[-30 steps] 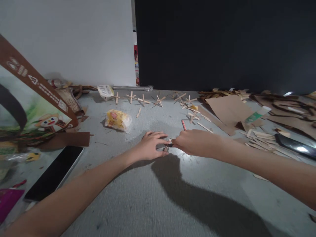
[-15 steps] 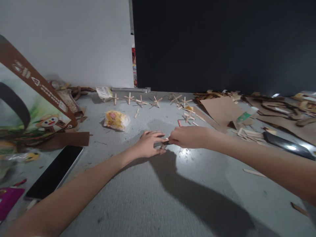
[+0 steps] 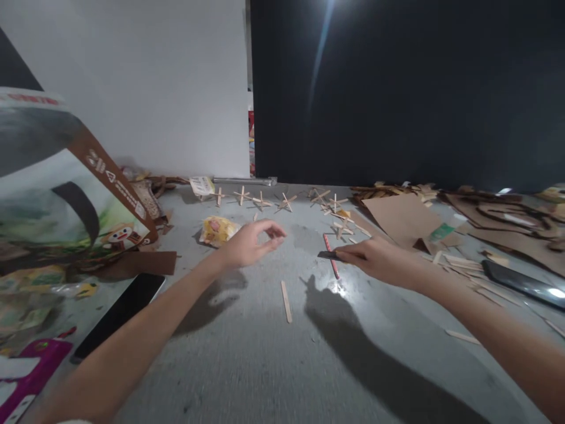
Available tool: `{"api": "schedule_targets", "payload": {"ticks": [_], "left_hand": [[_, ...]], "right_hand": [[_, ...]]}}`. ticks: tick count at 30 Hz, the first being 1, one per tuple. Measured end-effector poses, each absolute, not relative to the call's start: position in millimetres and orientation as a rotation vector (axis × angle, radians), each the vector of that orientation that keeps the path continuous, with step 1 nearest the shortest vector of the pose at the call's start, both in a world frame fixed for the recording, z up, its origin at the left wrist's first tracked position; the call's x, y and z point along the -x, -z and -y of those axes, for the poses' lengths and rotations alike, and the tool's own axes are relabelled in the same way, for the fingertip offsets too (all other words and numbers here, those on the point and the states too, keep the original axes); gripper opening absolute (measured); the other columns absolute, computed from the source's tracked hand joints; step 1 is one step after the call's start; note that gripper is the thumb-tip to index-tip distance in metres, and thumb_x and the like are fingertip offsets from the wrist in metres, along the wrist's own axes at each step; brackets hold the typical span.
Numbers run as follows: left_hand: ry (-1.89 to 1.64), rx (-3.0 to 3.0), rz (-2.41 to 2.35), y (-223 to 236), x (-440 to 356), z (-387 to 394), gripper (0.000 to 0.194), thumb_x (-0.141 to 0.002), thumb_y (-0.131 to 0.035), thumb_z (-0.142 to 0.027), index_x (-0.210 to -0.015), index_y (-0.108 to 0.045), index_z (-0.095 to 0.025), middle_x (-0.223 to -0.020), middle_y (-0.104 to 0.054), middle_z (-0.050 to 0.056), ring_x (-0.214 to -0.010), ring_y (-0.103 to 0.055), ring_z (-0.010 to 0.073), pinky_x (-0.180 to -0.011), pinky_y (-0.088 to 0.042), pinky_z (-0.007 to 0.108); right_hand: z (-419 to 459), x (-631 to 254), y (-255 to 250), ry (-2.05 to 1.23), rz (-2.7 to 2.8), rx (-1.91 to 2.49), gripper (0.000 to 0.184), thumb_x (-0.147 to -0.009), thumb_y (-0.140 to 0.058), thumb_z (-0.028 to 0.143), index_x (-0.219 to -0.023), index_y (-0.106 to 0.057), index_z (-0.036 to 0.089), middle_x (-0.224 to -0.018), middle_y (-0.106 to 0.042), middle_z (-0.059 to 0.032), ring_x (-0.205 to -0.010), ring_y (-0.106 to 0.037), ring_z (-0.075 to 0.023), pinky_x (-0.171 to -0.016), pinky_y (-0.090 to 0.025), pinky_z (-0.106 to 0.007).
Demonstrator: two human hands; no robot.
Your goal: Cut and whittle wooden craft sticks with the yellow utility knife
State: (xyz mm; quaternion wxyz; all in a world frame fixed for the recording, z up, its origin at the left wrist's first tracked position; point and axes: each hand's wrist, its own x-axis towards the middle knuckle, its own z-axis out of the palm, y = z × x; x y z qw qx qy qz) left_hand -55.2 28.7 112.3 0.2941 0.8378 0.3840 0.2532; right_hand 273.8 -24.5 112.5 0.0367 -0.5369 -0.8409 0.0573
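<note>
My left hand (image 3: 253, 241) hovers over the table, its thumb and curved fingers apart with nothing between them. To its right, my right hand (image 3: 375, 259) grips a small dark knife blade (image 3: 325, 255), which points left. Below the blade lies a thin red strip with pale marks (image 3: 334, 267), partly covered by it. A single wooden craft stick (image 3: 286, 301) rests flat between the two hands, nearer to me. Behind the hands stand several star-shaped pieces of crossed sticks (image 3: 286, 202) in a row.
A yellow patterned packet (image 3: 216, 231) sits behind my left hand. On the left are a phone (image 3: 119, 315), a printed bag (image 3: 79, 200) and a purple item (image 3: 42, 374). Loose sticks (image 3: 463, 263), brown cardboard (image 3: 397, 215) and a black glossy object (image 3: 521, 282) lie right.
My hands have moved apart, the left one leaving the craft stick and rising leftward. The right hand has shifted right with the blade. The stick and red strip now show more fully.
</note>
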Motion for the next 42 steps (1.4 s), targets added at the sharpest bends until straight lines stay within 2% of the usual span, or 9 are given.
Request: {"api": "schedule_targets", "payload": {"ticks": [7,13,17,21,24,27,34,37,42], "left_hand": [[-0.219,-2.379,-1.381,-96,38,2,0.026,-0.102,-0.060,-0.037,-0.097,-0.077,-0.019,-0.100,-0.079,0.012,-0.096,-0.075,0.0309,-0.090,-0.056,0.043],[-0.092,-2.410,-1.347,-47,24,39,0.059,-0.075,-0.094,-0.055,-0.116,-0.072,-0.018,-0.127,-0.071,0.017,-0.117,-0.072,0.0409,-0.096,-0.058,0.047],[-0.174,-2.416,-1.207,-38,17,30,0.045,-0.078,-0.095,-0.046,-0.107,-0.074,-0.019,-0.118,-0.072,0.012,-0.121,-0.068,0.0372,-0.103,-0.056,0.047],[-0.315,-2.439,-1.145,-37,10,2,0.066,-0.072,-0.100,-0.046,-0.127,-0.075,-0.019,-0.135,-0.069,0.014,-0.137,-0.057,0.0389,-0.115,-0.049,0.051],[-0.355,-2.432,-1.045,-30,6,-12,0.053,-0.079,-0.095,-0.048,-0.124,-0.079,-0.023,-0.140,-0.071,0.013,-0.143,-0.055,0.0383,-0.120,-0.045,0.054],[-0.483,-2.357,-1.085,-20,4,-16,0.073,-0.079,-0.095,-0.051,-0.142,-0.070,-0.026,-0.151,-0.068,0.013,-0.146,-0.057,0.0372,-0.123,-0.044,0.054],[-0.553,-2.384,-1.103,-10,5,-12,0.051,-0.086,-0.090,-0.047,-0.128,-0.079,-0.021,-0.154,-0.068,0.015,-0.153,-0.054,0.0336,-0.129,-0.041,0.051],[-0.455,-2.380,-1.031,-12,7,-15,0.052,-0.090,-0.086,-0.045,-0.136,-0.077,-0.024,-0.161,-0.062,0.012,-0.159,-0.047,0.0317,-0.133,-0.034,0.052],[-0.337,-2.349,-0.994,-15,9,-20,0.060,-0.090,-0.086,-0.048,-0.146,-0.071,-0.031,-0.164,-0.060,0.007,-0.165,-0.037,0.0306,-0.136,-0.028,0.054]], "right_hand": [[40,-269,-104,-0.349,2.449,1.709,0.048,-0.115,-0.039,0.042,-0.118,-0.083,0.023,-0.076,-0.077,-0.0061,-0.061,-0.065,-0.0199,-0.060,-0.041,-0.029],[51,-272,-94,-0.288,2.462,1.689,0.049,-0.116,-0.038,0.043,-0.107,-0.083,0.025,-0.064,-0.069,-0.0036,-0.055,-0.060,-0.0181,-0.058,-0.035,-0.030],[54,-270,-87,-0.303,2.446,1.692,0.043,-0.116,-0.041,0.038,-0.113,-0.082,0.025,-0.066,-0.071,-0.0049,-0.058,-0.065,-0.0191,-0.059,-0.036,-0.030],[56,-265,-86,-0.363,2.537,1.678,0.038,-0.114,-0.045,0.033,-0.139,-0.071,0.024,-0.074,-0.077,-0.0049,-0.063,-0.070,-0.0212,-0.060,-0.038,-0.028],[55,-262,-88,-0.401,2.653,1.562,0.038,-0.114,-0.044,0.030,-0.142,-0.068,0.025,-0.097,-0.084,-0.0089,-0.081,-0.078,-0.0240,-0.065,-0.043,-0.027],[51,-260,-86,-0.370,2.720,1.516,0.037,-0.114,-0.042,0.025,-0.142,-0.066,0.026,-0.110,-0.084,-0.0103,-0.086,-0.080,-0.0251,-0.064,-0.043,-0.028],[33,-255,-82,-0.067,2.831,1.467,0.032,-0.106,-0.050,0.010,-0.130,-0.068,0.022,-0.107,-0.080,-0.0083,-0.071,-0.072,-0.0169,-0.056,-0.027,-0.028],[25,-248,-85,0.018,2.884,1.462,0.028,-0.111,-0.049,0.023,-0.115,-0.077,0.021,-0.098,-0.081,-0.0072,-0.071,-0.070,-0.0171,-0.057,-0.023,-0.030],[11,-236,-84,0.239,2.884,1.530,0.048,-0.115,-0.047,0.042,-0.091,-0.080,0.018,-0.083,-0.081,-0.0086,-0.065,-0.069,-0.0172,-0.057,-0.018,-0.033]]}}
